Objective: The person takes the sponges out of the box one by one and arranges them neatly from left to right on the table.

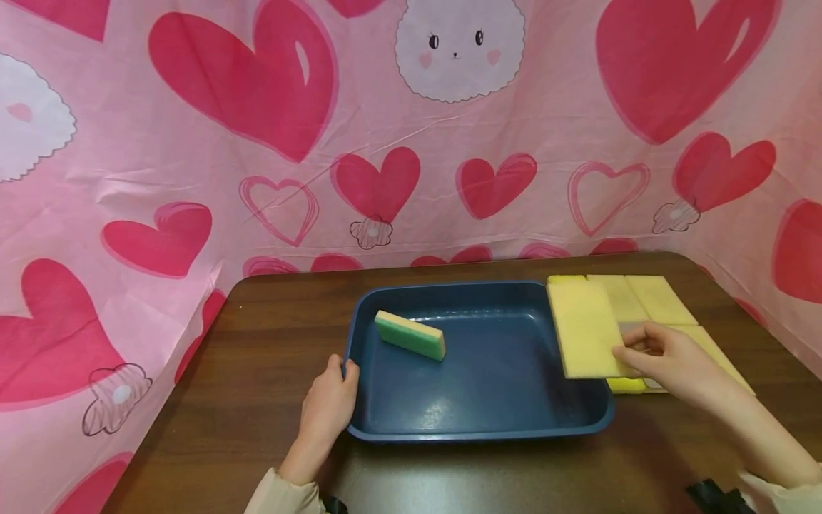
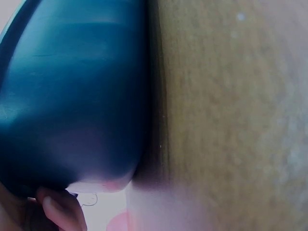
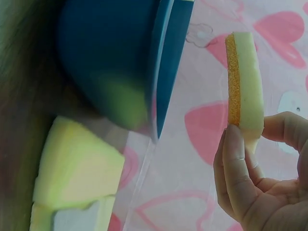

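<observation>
A dark blue rectangular tray (image 1: 478, 437) sits on the wooden table. My left hand (image 1: 329, 401) grips its left rim; fingertips (image 2: 62, 209) show at the tray's edge in the left wrist view. Between thumb and fingers, my right hand (image 1: 674, 360) pinches a yellow sponge (image 1: 586, 330) by its edge, above the tray's right rim. The right wrist view shows this sponge (image 3: 250, 82) edge-on, with a pale yellow layer and a thin orange-yellow one. Inside the tray, toward the left, a sponge with a green side (image 1: 411, 337) stands on its long edge.
Several yellow sponges (image 1: 661, 298) lie side by side on the table right of the tray, partly hidden by the right hand and its sponge. Grey patches show among them. A pink cloth with hearts (image 1: 379, 185) hangs behind and beside the brown table (image 1: 276, 335).
</observation>
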The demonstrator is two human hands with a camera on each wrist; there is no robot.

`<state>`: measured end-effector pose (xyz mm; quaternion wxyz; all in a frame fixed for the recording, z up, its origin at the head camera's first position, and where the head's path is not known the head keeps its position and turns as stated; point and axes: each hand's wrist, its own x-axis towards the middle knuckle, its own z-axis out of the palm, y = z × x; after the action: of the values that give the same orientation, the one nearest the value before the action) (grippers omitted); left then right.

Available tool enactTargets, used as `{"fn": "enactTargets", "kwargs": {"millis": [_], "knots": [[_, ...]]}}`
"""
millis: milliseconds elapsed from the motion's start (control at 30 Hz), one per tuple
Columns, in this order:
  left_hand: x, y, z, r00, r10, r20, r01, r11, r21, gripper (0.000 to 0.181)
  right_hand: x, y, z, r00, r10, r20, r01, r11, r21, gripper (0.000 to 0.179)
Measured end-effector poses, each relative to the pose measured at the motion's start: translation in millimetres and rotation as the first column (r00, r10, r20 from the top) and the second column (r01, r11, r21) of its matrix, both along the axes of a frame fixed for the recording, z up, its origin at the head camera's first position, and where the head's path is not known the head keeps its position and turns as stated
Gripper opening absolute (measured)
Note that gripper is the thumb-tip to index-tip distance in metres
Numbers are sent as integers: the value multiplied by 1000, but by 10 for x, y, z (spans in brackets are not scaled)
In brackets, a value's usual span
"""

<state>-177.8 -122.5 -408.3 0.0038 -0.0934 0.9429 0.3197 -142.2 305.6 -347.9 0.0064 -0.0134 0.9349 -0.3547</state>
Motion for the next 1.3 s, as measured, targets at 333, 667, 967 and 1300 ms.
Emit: {"fn": "enactTargets", "kwargs": {"millis": [333,667,967,1300], "knots": [[8,2,12,1000,0,-1,0,1000,4,31,109,300,-55,998,-51,27,49,996,72,32],[5,3,13,1000,2,0,-2,1000,3,31,237,504,-151,994,-90,64,83,992,99,36],[-2,-25,10,1000,4,21,-4,1000,-6,32,316,593,-277,994,-93,60,88,992,85,32],[-3,-31,-1,1000,3,18,-3,1000,-7,32,362,686,-434,988,-48,145,39,997,63,32]]}}
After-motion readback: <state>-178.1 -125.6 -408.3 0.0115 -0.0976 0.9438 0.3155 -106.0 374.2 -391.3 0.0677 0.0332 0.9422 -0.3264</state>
